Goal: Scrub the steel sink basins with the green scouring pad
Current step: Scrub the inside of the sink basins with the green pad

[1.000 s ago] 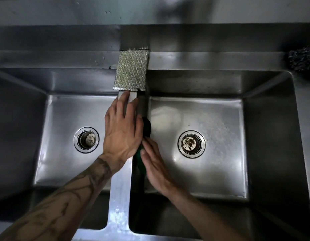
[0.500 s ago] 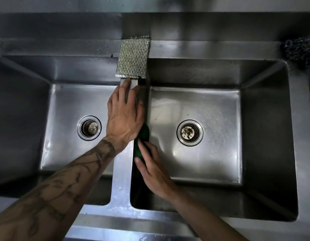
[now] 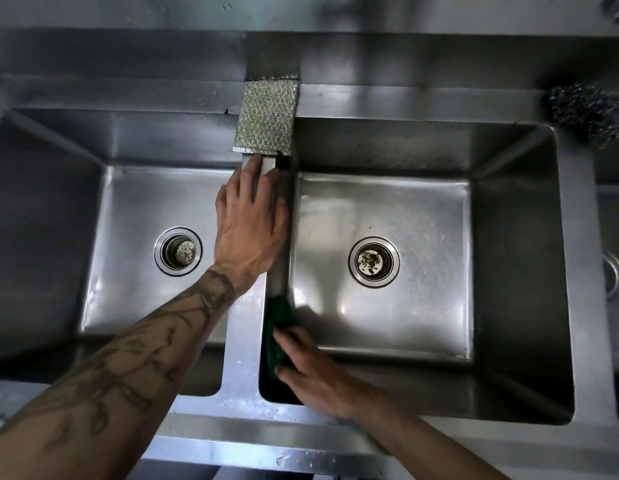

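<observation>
Green scouring pad (image 3: 277,327) under right hand (image 3: 315,372) against divider (image 3: 244,341).

Two basins (image 3: 387,202) set side by side, divider (image 3: 244,341) between; mesh pad (image 3: 266,116) laid at divider's rear; steel wool (image 3: 583,112) placed on rear-right ledge.

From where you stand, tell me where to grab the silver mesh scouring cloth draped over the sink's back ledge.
Pinch the silver mesh scouring cloth at its lower free edge, coming from the front. That edge overhangs the steel divider just beyond the left hand, so fingers can probably slip beneath it; the rest lies flat on the ledge.
</observation>
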Motion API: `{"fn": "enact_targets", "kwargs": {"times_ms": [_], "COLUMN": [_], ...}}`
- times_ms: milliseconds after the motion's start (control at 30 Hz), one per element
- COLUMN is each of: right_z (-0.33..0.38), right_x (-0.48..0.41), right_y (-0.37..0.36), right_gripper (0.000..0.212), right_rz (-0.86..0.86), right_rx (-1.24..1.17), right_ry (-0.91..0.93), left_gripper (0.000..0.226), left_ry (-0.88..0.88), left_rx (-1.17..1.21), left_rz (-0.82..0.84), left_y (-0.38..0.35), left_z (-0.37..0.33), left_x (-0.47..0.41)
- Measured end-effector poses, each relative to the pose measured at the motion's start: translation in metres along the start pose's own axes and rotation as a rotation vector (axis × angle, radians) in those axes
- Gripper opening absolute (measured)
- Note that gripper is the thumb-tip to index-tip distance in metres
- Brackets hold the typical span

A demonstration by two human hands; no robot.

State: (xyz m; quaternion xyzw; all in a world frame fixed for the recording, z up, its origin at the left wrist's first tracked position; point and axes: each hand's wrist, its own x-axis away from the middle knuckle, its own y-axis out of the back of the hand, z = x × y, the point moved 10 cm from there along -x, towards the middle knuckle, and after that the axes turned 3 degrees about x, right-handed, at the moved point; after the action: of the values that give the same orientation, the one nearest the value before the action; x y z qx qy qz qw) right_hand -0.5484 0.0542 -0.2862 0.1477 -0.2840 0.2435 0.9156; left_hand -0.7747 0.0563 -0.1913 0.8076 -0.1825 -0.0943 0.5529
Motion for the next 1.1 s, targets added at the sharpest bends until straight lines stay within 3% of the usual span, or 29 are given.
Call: {"fn": "enact_targets", "kwargs": {"times_ms": [200, 333, 500, 667, 900, 1000, 1100], "right_z": [-0.006, -0.005, -0.003, -0.015, -0.078, -0.058, -0.022], "right_x": [-0.001, -0.017, 0.013, 0.047, 0.112, 0.093, 0.062], "right_y": [0.010, 0.008, 0.005, 0.031, 0.091, 0.080, 0.051], "right_gripper": [0.052, 0.061, 0.048, 0.039, 0.045, 0.043, 0.037], "right_rz": [0.006, 0.060, 0.134, 0.133, 0.136, 0.083, 0.072], "right_rx": [-0.029, -0.038, 0.250, 0.298, 0.238, 0.172, 0.176], "right_ry": [-0.089, -0.194, -0.110, -0.026, -0.246, -0.190, -0.021], "left_gripper": [0.060, 0.064, 0.066, 0.065, 0.066, 0.066, 0.065], "left_ry": [0.082, 0.159, 0.145, 0.142, 0.148, 0.153, 0.161], "left_rx": [-0.059, -0.094, -0.165, -0.142, -0.146, -0.129, -0.114], "left_rz": [-0.002, 0.027, 0.049, 0.039, -0.001, 0.000, -0.007], "left_y": [0.000, -0.003, -0.010, -0.013, -0.012, -0.012, -0.008], "left_z": [0.005, 0.012, 0.005, 0.003, 0.007, 0.004, 0.003], "left_x": [0.018, 0.072, 0.122, 0.123, 0.124, 0.124, 0.123]}}
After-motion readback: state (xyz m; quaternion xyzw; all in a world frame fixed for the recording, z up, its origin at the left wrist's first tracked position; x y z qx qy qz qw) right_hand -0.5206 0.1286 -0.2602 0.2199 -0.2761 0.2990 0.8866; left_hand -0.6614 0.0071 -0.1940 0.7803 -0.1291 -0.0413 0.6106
